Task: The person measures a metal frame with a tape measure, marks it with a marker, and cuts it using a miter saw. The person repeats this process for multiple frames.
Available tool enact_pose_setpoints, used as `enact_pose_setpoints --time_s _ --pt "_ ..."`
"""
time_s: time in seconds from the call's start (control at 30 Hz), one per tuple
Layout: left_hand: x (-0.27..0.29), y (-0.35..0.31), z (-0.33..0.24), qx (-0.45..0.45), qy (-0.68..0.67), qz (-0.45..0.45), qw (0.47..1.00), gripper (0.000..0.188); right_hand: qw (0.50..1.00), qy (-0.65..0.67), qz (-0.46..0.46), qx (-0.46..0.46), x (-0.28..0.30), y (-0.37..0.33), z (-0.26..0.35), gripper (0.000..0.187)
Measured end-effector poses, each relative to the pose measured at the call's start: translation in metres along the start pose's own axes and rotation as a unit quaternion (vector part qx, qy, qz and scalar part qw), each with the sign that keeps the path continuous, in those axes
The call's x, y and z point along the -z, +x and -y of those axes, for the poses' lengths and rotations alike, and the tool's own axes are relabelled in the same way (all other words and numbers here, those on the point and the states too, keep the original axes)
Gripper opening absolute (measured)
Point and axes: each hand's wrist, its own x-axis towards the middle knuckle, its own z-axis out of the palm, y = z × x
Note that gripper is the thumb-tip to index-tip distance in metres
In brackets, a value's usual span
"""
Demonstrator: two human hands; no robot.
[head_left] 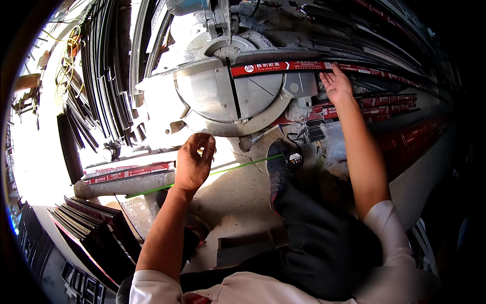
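- The fingers of the right hand (336, 87) are spread and mostly straight, palm up, at the near edge of a long red-and-black strip (298, 67); they do not wrap around it.
- The fingers of the left hand (195, 159) curl toward the thumb, near the front of the saw; whether they pinch anything is too small to make out.
- The strip lies across the saw table (205, 93), its long axis running left to right. Its squared left end sits by the dark slot, and its other end points right, dipping slightly toward the person.
- A green measuring tape (243, 164) slants from its black case (293, 158) leftward, past the left wrist.
- Clear plastic wrap (334, 143) lies beside the right forearm; its contents are unclear.
- More red-labelled strips (387, 104) lie on the right.
- Long dark strips (109, 71) lean at upper left.
- Dark panels (93, 230) stand stacked at lower left.
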Motion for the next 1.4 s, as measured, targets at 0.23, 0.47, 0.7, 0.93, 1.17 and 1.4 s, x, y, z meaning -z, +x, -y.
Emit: enact_pose_setpoints --time_s 0.23,0.47,0.7,0.93,1.17,1.4 --pt "-0.021 0.022 -0.005 0.047 -0.137 -0.007 0.989 0.04 1.0 0.014 -0.015 0.022 0.001 -0.015 0.008 0.054" --pt "-0.047 0.047 -0.037 0.007 -0.216 -0.03 0.976 0.06 1.0 0.008 -0.026 0.011 0.008 -0.043 0.008 0.05" --pt "-0.068 0.059 -0.045 0.011 -0.294 -0.071 0.953 0.063 1.0 0.007 -0.022 0.004 0.015 -0.063 0.003 0.035" --pt "-0.085 0.058 -0.043 0.001 -0.345 -0.118 0.931 0.06 1.0 0.019 -0.002 -0.004 0.019 -0.067 -0.001 0.031" --pt "-0.085 0.068 -0.063 0.103 -0.366 -0.174 0.909 0.056 1.0 0.016 0.005 -0.002 0.028 -0.067 -0.002 0.03" --pt "-0.101 0.079 -0.045 0.037 -0.435 -0.187 0.88 0.05 1.0 0.016 0.017 0.0 0.022 -0.075 -0.002 0.028"
